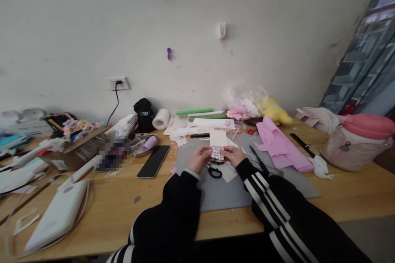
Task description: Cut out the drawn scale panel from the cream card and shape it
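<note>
Both hands meet over a grey cutting mat (pixel 234 197) on the wooden desk. My left hand (pixel 200 159) and my right hand (pixel 233 155) together hold a small white sheet with rows of pink pieces (pixel 217 153) between their fingertips. Black scissors handles (pixel 214 171) lie on the mat just below the hands. A white paper strip (pixel 218 137) lies just beyond the sheet. Both arms wear black sleeves with white stripes.
A black phone (pixel 153 161) lies left of the mat, a white device with cable (pixel 58 213) further left. Pink folded paper (pixel 279 144), a metal ruler (pixel 271 168) and a pink-lidded container (pixel 358 146) sit right. Tape roll (pixel 161 118), green tubes (pixel 195 111) and clutter line the wall.
</note>
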`<state>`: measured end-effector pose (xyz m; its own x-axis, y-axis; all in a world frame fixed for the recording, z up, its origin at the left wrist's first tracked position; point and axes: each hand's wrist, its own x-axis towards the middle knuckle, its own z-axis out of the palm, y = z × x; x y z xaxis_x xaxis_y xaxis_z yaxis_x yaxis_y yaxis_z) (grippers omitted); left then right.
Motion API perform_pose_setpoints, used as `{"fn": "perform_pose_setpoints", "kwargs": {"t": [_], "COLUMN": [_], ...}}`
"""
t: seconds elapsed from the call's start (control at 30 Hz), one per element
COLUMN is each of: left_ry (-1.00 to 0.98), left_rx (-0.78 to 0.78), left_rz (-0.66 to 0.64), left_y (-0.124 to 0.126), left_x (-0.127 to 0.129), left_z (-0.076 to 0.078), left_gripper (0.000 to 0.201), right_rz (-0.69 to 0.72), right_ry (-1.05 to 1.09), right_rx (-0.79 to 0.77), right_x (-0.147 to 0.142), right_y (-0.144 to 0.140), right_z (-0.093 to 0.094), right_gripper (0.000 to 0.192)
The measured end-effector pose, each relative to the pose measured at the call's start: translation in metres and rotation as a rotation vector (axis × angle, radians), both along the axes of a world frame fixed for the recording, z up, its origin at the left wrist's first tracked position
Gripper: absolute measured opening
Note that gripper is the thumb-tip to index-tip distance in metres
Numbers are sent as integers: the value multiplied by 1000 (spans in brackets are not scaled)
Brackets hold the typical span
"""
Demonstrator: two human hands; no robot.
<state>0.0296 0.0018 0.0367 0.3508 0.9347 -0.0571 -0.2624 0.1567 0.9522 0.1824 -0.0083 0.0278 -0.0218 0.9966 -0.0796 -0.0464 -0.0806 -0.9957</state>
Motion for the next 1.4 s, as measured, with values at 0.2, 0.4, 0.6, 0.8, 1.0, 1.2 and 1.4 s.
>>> {"fn": "perform_pose_setpoints", "kwargs": {"t": [0.2, 0.4, 0.6, 0.8, 1.0, 1.2, 1.4], "left_ry": [-54, -30, 65, 125, 146, 179, 161], "left_rx": [-28, -24, -27, -20, -13, -15, -2], "left_rz": [-43, -37, -16, 14, 14, -30, -18], "left_y": [-4, -7, -5, -1, -2, -1, -1], "left_x": [1, 2, 2, 3, 3, 4, 2], "left_z": [4, 9, 6, 1, 2, 1, 0], "left_gripper": [17, 17, 19, 19, 21, 19, 21], "right_rz": [36, 48, 30, 18, 1, -36, -39], "right_ry": [67, 55, -1, -43, -65, -116, -145], "right_rx": [-48, -46, -5, 25, 59, 89, 107], "right_x": [1, 1, 4, 4, 5, 4, 4], "right_y": [0, 1, 0, -1, -1, -1, -2], "right_z": [3, 1, 2, 4, 3, 2, 3], "right_gripper": [15, 14, 12, 12, 12, 12, 12]}}
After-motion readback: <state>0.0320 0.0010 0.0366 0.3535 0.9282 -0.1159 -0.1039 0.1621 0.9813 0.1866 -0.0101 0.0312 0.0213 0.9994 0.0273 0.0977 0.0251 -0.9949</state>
